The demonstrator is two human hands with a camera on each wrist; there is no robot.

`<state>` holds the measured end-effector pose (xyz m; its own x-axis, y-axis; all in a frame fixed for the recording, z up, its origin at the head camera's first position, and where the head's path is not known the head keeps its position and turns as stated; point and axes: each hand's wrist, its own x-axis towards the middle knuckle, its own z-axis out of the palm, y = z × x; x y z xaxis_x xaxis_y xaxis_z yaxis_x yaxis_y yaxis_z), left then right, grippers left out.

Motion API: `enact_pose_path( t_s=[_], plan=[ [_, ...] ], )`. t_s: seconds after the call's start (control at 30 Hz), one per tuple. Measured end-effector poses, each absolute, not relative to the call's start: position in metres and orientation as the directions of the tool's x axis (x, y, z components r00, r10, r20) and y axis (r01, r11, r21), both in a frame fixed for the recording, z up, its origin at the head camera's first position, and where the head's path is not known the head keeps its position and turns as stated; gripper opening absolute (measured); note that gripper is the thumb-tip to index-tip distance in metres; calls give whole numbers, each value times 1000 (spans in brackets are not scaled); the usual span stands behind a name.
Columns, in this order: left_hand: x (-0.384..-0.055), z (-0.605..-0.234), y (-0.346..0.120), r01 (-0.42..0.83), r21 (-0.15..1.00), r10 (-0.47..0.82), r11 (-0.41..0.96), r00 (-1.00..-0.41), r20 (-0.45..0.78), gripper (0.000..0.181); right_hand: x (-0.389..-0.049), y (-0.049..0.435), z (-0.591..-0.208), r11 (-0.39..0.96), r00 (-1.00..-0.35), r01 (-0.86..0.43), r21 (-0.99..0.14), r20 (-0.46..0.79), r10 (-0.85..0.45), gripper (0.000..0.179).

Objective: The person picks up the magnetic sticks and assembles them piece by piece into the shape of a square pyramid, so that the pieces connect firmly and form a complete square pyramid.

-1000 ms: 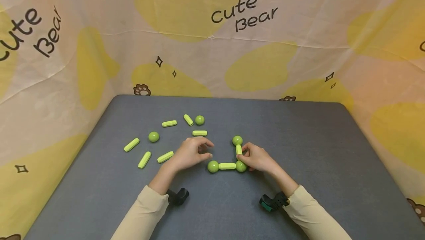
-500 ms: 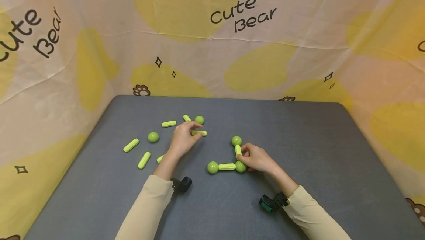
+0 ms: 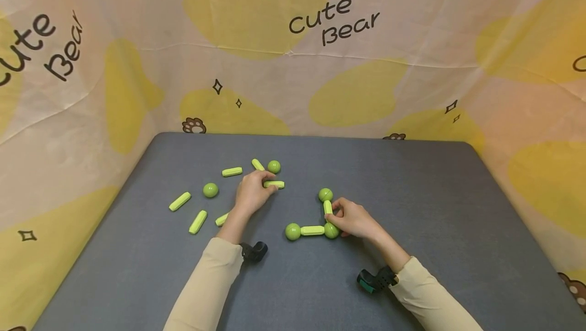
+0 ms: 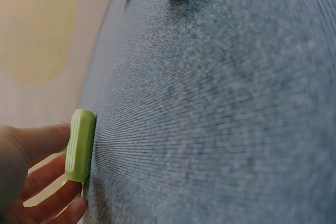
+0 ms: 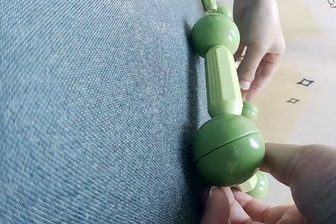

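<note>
In the head view my left hand (image 3: 251, 193) holds a ridged light-green toy rod (image 3: 277, 185) between thumb and fingers on the table. The left wrist view shows the thumb at one side of this rod (image 4: 80, 145) and the fingers behind it. My right hand (image 3: 357, 218) grips an L-shaped ball-and-rod piece (image 3: 313, 231) at its corner ball (image 3: 331, 231). From there, one rod leads left to an end ball (image 3: 293, 232), and another leads away to a far ball (image 3: 325, 195). Close up, the right thumb presses the corner ball (image 5: 229, 150), with fingers curled beneath it.
Beside and beyond the left hand lie several loose rods, among them a far one (image 3: 232, 172) and a left one (image 3: 180, 202). Two loose balls are there too, one on the left (image 3: 210, 190) and one farther back (image 3: 274, 167). A patterned cloth (image 3: 357, 92) surrounds the grey table (image 3: 435, 193).
My left hand has moved away from beside the L-shaped piece, up and left to the loose rod, and taken hold of it. My right hand keeps its grip in place.
</note>
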<state>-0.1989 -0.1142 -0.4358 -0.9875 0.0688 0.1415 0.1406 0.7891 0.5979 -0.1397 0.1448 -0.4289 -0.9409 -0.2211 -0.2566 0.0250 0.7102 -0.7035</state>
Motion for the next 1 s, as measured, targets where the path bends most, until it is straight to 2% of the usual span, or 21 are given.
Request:
enact_pose_path(
  t_s=[0.27, 0.43, 1.0],
  plan=[
    [-200, -436, -113, 99, 590, 68, 802, -995, 74, 23, -139, 145, -430, 700, -941, 28, -713, -255, -222, 29],
    [-200, -436, -112, 100, 567, 66, 817, -995, 81, 21, -139, 144, -430, 699, -942, 23, -715, -250, -224, 29],
    [-191, -424, -101, 199, 566, 178, 800, -980, 92, 16, -137, 143, -427, 708, -945, 44, -704, -259, -199, 31]
  ],
)
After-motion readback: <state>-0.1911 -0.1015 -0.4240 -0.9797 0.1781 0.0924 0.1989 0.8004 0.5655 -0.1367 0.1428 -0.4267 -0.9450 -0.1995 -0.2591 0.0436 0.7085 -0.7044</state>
